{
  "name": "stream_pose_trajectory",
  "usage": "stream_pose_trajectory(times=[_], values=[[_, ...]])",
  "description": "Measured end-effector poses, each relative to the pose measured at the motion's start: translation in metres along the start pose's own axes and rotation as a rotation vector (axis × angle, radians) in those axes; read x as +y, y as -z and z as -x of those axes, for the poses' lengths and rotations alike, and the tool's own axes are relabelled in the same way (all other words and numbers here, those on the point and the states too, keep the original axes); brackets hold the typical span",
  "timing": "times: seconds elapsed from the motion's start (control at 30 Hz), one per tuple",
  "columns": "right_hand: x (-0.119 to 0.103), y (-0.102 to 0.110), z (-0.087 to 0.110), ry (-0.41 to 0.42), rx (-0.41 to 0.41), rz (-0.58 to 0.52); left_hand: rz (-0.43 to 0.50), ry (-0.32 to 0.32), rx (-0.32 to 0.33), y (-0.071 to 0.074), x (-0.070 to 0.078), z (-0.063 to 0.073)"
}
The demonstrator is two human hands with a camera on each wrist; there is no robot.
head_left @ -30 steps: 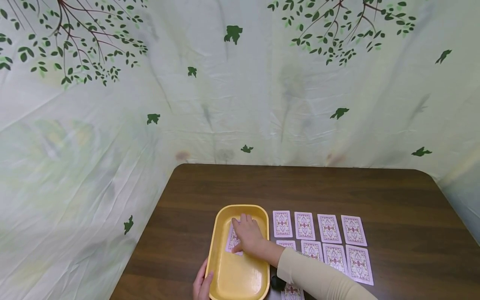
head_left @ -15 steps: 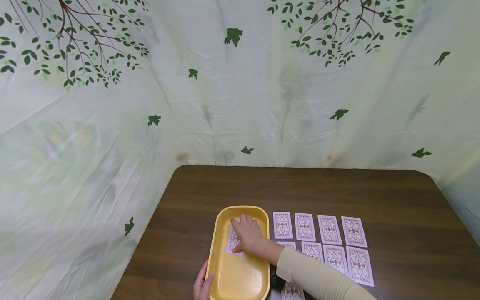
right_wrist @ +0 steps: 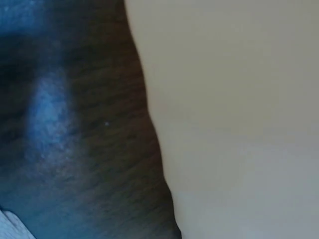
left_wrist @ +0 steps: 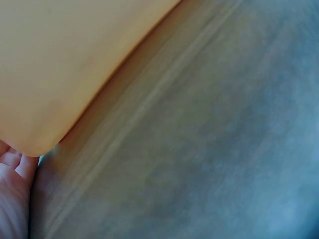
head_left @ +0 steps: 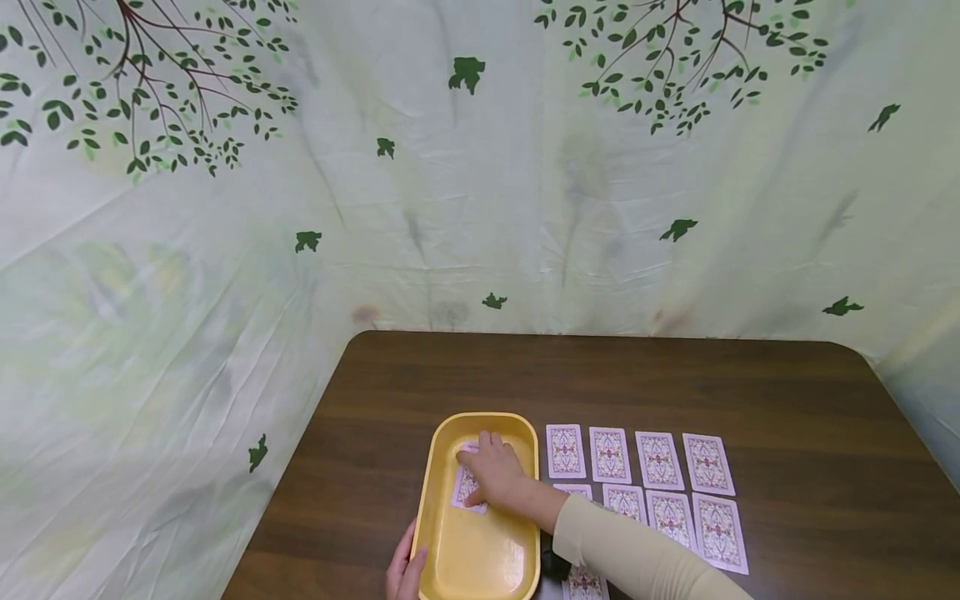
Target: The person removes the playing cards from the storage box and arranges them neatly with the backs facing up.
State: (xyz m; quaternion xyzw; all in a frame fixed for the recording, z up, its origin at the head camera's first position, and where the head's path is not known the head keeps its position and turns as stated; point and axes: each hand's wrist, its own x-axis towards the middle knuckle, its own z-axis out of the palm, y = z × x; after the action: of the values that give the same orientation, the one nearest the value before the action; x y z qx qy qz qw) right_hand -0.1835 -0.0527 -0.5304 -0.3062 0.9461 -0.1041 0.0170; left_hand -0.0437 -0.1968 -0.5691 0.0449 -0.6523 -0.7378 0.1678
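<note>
A yellow tray (head_left: 480,554) stands on the table's near side. My left hand (head_left: 406,568) holds its left edge, thumb against the rim; in the left wrist view the fingers (left_wrist: 15,186) meet the tray's corner (left_wrist: 40,134). Inside the tray lies a face-down playing card (head_left: 462,490) with a purple-red patterned back. Over it rests my right hand (head_left: 495,475), fingers spread, index fingertip and thumb touching the card and partly covering it. Whether more cards lie beneath is hidden. The right wrist view shows only a blurred pale surface and dark wood.
Face-down cards (head_left: 658,460) lie in rows right of the tray, some hidden by my right sleeve (head_left: 637,546). A dark object (head_left: 555,567) shows under that forearm. The brown table (head_left: 600,375) ends at a leaf-printed cloth (head_left: 525,208).
My right index finger has drawn slightly down and inward, baring the card's upper edge. The left hand and tray stay put.
</note>
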Motion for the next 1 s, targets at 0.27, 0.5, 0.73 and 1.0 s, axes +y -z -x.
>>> stream_pose_trajectory(times=[0.27,0.5,0.73,1.0], values=[[-0.0030,0.0027,0.0030,0.052,0.031,-0.046,0.023,-0.010,-0.009,0.0014,-0.0010,0.0007],[-0.0038,0.0024,0.0028,0.058,0.044,-0.070,0.049,-0.034,-0.042,0.0014,-0.0010,-0.0007],[-0.0030,0.0022,0.0022,0.058,0.029,-0.073,0.040,-0.038,-0.056,0.0027,-0.0008,-0.0013],[0.0007,0.0063,0.0059,0.067,-0.015,-0.115,0.029,-0.048,-0.051,0.0020,-0.0004,-0.0016]])
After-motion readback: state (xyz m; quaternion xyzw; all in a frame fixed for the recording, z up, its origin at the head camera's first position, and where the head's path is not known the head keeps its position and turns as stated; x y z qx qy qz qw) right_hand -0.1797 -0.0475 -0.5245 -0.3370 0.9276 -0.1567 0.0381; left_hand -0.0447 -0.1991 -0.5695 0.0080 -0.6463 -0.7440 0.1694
